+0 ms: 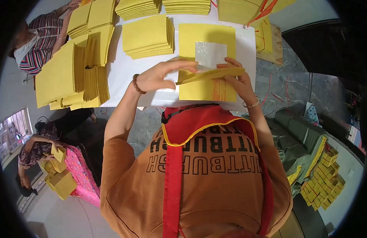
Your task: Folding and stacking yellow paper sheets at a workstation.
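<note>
On the white table in front of me lies a yellow paper sheet (187, 35) with a silvery square (211, 53) on its upper half and reddish streaks near its lower edge. Across it stands a folded flap of yellow paper (211, 75), seen nearly edge-on. My right hand (241, 81) grips the right end of this flap, thumb on the near side and fingers beyond it. At the flap's left end, my left hand (159, 75) is open, its fingers stretched over the far side and its thumb apart, close to the paper's edge.
A stack of folded yellow paper (147, 35) sits just beyond my left hand; taller stacks (60, 75) crowd the table's left side. Red strings (265, 14) hang at the far right. Two people work at the left. Yellow bundles (324, 180) are piled at the right.
</note>
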{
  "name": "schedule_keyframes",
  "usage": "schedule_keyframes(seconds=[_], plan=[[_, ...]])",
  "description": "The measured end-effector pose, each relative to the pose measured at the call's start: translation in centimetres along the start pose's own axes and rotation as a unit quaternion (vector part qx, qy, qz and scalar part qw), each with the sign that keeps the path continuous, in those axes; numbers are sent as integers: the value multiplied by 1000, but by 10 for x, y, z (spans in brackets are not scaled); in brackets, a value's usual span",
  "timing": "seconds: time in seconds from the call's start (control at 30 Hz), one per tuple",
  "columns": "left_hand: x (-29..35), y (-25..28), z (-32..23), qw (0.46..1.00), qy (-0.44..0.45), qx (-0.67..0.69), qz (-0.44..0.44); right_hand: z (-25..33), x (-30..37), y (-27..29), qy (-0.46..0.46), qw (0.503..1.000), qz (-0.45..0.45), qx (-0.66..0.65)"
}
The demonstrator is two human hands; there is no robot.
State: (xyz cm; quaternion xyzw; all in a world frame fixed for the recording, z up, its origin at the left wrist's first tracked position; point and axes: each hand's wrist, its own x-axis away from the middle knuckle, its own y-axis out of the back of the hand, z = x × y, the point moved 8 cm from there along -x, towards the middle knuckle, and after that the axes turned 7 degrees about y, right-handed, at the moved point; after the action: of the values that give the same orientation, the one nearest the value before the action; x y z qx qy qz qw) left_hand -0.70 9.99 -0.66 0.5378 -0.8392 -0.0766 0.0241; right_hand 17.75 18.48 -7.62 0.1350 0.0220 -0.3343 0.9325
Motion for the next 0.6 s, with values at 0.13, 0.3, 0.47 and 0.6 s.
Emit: schedule_keyframes(seconds=[0.13,0.3,0.47,0.6], plan=[[11,-7,20,920,102,-372,-75,-2,0,3,9,998,-24,-54],[11,-29,7,806,8,-566,-173,37,-6,7,149,963,21,222],[24,-43,-14,818,-35,-545,-180,84,4,-5,206,884,98,408],[29,-39,-7,881,1,-435,-184,80,13,-15,152,911,183,338]])
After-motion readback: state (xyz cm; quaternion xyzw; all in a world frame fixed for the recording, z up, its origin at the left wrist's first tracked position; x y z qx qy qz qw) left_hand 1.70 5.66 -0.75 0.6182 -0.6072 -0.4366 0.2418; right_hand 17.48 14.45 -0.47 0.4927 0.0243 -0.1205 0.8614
